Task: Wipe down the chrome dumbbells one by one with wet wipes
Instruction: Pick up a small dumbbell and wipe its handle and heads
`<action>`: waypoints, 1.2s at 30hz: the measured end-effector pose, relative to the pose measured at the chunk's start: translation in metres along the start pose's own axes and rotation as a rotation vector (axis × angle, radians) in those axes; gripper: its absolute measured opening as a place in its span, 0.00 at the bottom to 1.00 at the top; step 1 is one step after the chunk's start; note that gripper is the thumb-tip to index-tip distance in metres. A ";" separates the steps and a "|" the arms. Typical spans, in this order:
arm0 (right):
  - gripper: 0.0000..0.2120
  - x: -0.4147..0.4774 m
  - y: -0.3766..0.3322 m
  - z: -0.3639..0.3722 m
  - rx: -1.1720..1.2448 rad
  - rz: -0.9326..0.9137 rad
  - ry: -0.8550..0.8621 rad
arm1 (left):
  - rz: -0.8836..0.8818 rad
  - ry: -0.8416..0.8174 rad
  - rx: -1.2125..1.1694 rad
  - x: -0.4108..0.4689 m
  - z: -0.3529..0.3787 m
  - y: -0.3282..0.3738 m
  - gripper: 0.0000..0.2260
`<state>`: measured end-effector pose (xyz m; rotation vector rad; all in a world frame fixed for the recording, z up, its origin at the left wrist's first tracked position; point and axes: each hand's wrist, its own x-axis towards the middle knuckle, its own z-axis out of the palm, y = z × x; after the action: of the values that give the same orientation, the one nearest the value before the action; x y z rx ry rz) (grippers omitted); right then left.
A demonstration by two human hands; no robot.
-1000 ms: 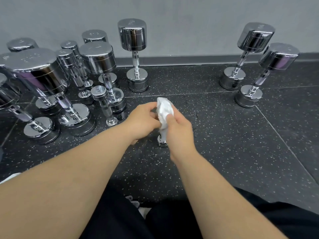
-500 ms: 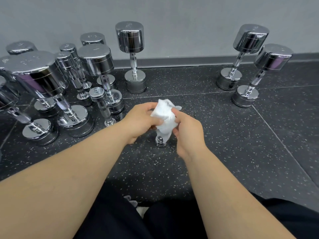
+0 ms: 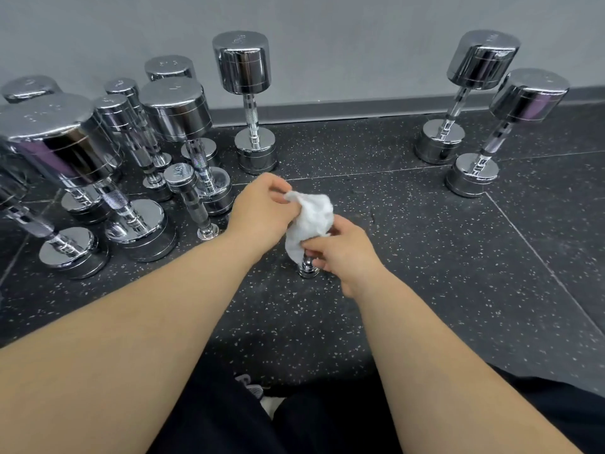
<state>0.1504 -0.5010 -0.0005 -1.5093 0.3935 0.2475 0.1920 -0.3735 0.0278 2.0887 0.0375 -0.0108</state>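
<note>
**Down the dumbbell slides the right hand, and the wipe spreads wider**

Half a second ago the right hand was near the top of the dumbbell. It now sits close to the base, and the wipe stretches further between the two hands.

The dumbbell is small and chrome. It stands upright on the black speckled floor in the middle of the view, straight in front of the person. Only its bottom head shows, just left of the right hand's fingertips. The rest is hidden under the wipe and the hand.

The right hand's fingers curl round the lower part of the white wipe, at the dumbbell's handle. The left hand is higher and to the left, pinching the wipe's top corner between thumb and fingers. The crumpled wipe hangs between both hands.

More chrome dumbbells stand on end around them. A tight group fills the left side, and its nearest member, the 1KG dumbbell, stands just left of the left hand. A tall dumbbell stands alone behind the hands, near the grey wall. A pair stands well apart at the far right. Black trousers cross the bottom edge.
</note>
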 end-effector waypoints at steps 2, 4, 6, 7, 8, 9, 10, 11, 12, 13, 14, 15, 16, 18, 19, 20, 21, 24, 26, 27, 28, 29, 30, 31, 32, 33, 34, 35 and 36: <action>0.11 0.003 0.004 0.005 -0.088 -0.033 -0.041 | 0.002 0.007 0.021 -0.003 0.002 0.004 0.10; 0.11 0.006 0.008 0.008 -0.179 -0.067 -0.041 | 0.038 -0.037 0.021 -0.007 0.003 0.007 0.12; 0.12 0.009 0.012 0.007 -0.219 -0.106 -0.039 | 0.124 -0.157 0.101 -0.012 0.006 0.008 0.10; 0.11 0.009 0.012 0.005 -0.236 -0.121 -0.044 | 0.192 -0.219 0.225 -0.012 0.008 0.007 0.09; 0.11 0.010 0.014 0.005 -0.270 -0.124 -0.047 | 0.274 -0.267 0.384 -0.010 0.009 0.005 0.12; 0.10 0.011 0.016 0.005 -0.309 -0.115 -0.050 | 0.368 -0.311 0.555 -0.007 0.009 0.004 0.15; 0.10 0.013 0.018 0.005 -0.343 -0.104 -0.052 | 0.464 -0.358 0.729 -0.003 0.009 0.006 0.18; 0.10 0.015 0.020 0.006 -0.353 -0.092 -0.058 | 0.552 -0.402 0.901 0.001 0.008 0.011 0.20; 0.11 0.017 0.022 0.007 -0.346 -0.085 -0.062 | 0.599 -0.439 1.055 0.005 0.008 0.016 0.21; 0.11 0.017 0.024 0.007 -0.344 -0.082 -0.064 | 0.608 -0.446 1.170 0.007 0.007 0.022 0.21; 0.10 0.018 0.024 0.006 -0.348 -0.088 -0.067 | 0.595 -0.439 1.233 0.010 0.008 0.027 0.18; 0.09 0.018 0.024 0.005 -0.346 -0.098 -0.073 | 0.565 -0.421 1.248 0.010 0.010 0.032 0.16; 0.08 0.018 0.024 0.004 -0.339 -0.112 -0.071 | 0.517 -0.402 1.243 0.010 0.012 0.036 0.14; 0.07 0.018 0.024 0.003 -0.352 -0.143 -0.053 | 0.407 -0.382 1.197 0.013 0.017 0.039 0.13; 0.06 0.019 0.025 0.003 -0.363 -0.160 -0.049 | 0.356 -0.352 1.125 0.013 0.020 0.040 0.14; 0.05 0.018 0.026 0.004 -0.366 -0.171 -0.047 | 0.339 -0.337 1.057 0.015 0.023 0.037 0.15; 0.05 0.016 0.026 0.005 -0.351 -0.175 -0.048 | 0.359 -0.332 1.013 0.014 0.024 0.035 0.15; 0.07 0.017 0.028 0.002 -0.325 -0.199 -0.034 | 0.469 -0.428 0.908 0.013 0.014 0.014 0.21; 0.05 0.018 0.029 0.001 -0.320 -0.206 -0.042 | 0.519 -0.513 0.826 0.003 0.000 0.004 0.26; 0.04 0.019 0.030 0.002 -0.295 -0.213 -0.049 | 0.537 -0.539 0.755 0.000 -0.006 0.001 0.26; 0.04 0.022 0.031 0.004 -0.270 -0.217 -0.054 | 0.539 -0.525 0.665 -0.001 -0.011 0.001 0.25; 0.05 0.023 0.033 0.006 -0.255 -0.217 -0.050 | 0.498 -0.473 0.555 -0.002 -0.014 0.003 0.23; 0.06 0.025 0.033 0.007 -0.242 -0.218 -0.041 | 0.438 -0.402 0.429 0.000 -0.013 0.004 0.19; 0.07 0.025 0.033 0.007 -0.228 -0.213 -0.038 | 0.389 -0.334 0.332 0.001 -0.012 0.006 0.15; 0.07 0.025 0.032 0.007 -0.211 -0.207 -0.038 | 0.382 -0.269 0.300 0.003 -0.009 0.007 0.11; 0.06 0.026 0.032 0.006 -0.202 -0.205 -0.039 | 0.395 -0.223 0.302 0.004 -0.008 0.007 0.10; 0.06 0.025 0.032 0.005 -0.198 -0.205 -0.035 | 0.396 -0.202 0.301 0.007 -0.008 0.007 0.12; 0.06 0.025 0.032 0.003 -0.205 -0.213 -0.031 | 0.377 -0.212 0.304 0.011 -0.008 0.007 0.15; 0.07 0.025 0.031 0.003 -0.211 -0.216 -0.028 | 0.348 -0.244 0.322 0.014 -0.010 0.009 0.18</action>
<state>0.1611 -0.4983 -0.0393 -1.7395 0.1834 0.1418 0.2066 -0.3691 0.0396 2.3729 -0.5052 -0.0633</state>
